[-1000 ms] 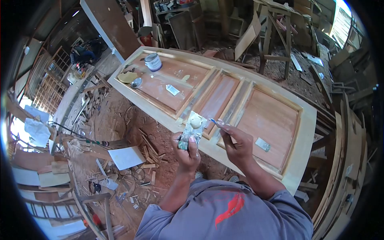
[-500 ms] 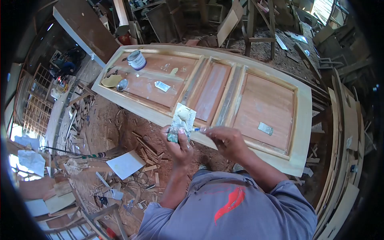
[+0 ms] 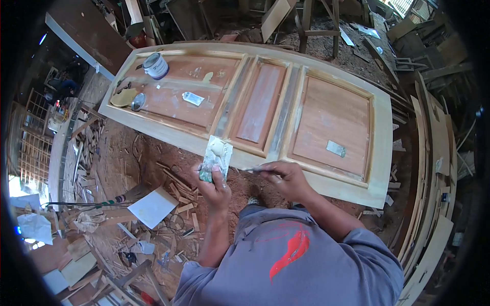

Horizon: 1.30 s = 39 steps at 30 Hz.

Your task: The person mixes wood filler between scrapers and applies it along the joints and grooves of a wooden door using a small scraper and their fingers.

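Note:
A flat piece [image 3: 218,154] with a pale lump of paste on it is held upright in my left hand [image 3: 214,187], fingers wrapped round its lower end. To its right, my right hand [image 3: 287,178] pinches a small thin tool [image 3: 252,170] whose tip points left, apart from the flat piece. Both hands are at the near edge of a panelled wooden door [image 3: 380,168] lying flat. On the door lie an open tin [image 3: 155,66], a round lid [image 3: 138,102], a tan scrap [image 3: 122,97], a white packet [image 3: 193,98] and a grey rectangular piece [image 3: 336,148].
Wood offcuts [image 3: 178,188] litter the ground at left, with a white sheet [image 3: 153,207] among them. Long boards [image 3: 421,204] stand along the right side. A brown panel [image 3: 89,35] leans at the upper left, and a wooden frame [image 3: 321,32] stands behind the door.
My right hand and its tool have drawn slightly away from the flat piece, leaving a wider gap. The whole view has shifted, so the door appears further left and higher.

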Motion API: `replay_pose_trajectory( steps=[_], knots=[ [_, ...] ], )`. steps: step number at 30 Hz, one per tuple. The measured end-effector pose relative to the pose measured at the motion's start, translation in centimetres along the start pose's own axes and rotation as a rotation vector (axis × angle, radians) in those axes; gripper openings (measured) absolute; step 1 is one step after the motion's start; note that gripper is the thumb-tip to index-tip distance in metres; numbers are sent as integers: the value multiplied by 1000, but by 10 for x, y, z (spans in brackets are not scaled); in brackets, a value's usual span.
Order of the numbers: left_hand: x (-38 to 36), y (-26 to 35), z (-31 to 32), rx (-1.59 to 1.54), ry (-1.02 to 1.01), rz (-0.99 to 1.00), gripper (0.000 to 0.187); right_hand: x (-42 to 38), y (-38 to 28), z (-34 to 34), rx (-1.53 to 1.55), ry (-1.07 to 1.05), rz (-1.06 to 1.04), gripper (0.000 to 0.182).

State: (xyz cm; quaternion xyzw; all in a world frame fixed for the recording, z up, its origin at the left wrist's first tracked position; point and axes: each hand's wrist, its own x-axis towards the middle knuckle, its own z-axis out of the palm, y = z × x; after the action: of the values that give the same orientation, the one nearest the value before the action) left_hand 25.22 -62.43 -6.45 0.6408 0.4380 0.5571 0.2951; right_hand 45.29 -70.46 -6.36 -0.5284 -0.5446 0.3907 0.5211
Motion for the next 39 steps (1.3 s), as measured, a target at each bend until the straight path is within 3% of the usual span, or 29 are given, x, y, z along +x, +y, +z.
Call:
replay_pose_trajectory(
  steps=[2, 4, 6, 9, 12, 16, 18, 19, 23, 25, 27, 30, 36, 39],
  knots=[
    [0, -18, -20, 29, 17, -25, 24, 1, 32, 0, 200, 85, 196, 21],
    [2, -31, -36, -22, 21, -108, 23, 11, 63, -2, 332, 271, 251, 18],
    [5, -48, -52, -44, 9, -164, 23, 30, 91, -7, 174, 419, 344, 16],
    [18, -61, -62, -83, -11, -219, 20, 62, 146, -28, -342, 405, 376, 18],
    [32, -71, -64, -221, 2, -409, 22, 101, 168, -28, -446, 475, 395, 16],
    [66, -86, -51, -449, 111, -582, 26, 150, 200, -28, -283, 533, 316, 21],
    [80, -101, -50, -526, 153, -619, 28, 173, 213, -24, -181, 539, 271, 24],
    [87, -106, -50, -553, 228, -715, 27, 185, 221, -25, -157, 492, 374, 25],
    [114, -104, -37, -491, 261, -681, 26, 231, 251, -18, -453, 376, 347, 22],
    [123, -107, -33, -442, 279, -700, 26, 256, 270, -10, -439, 384, 286, 21],
    [126, -121, -36, -310, 221, -673, 25, 273, 276, -5, -518, 361, 114, 19],
    [145, -129, -30, -380, 224, -683, 23, 293, 267, -7, -780, 229, -51, 25],
    [201, -158, -21, -457, 98, -705, 21, 308, 271, 3, -1070, 160, -25, 38],
    [242, -181, -11, -496, -12, -708, 21, 309, 285, 28, -1042, 213, 33, 37]
  ],
)
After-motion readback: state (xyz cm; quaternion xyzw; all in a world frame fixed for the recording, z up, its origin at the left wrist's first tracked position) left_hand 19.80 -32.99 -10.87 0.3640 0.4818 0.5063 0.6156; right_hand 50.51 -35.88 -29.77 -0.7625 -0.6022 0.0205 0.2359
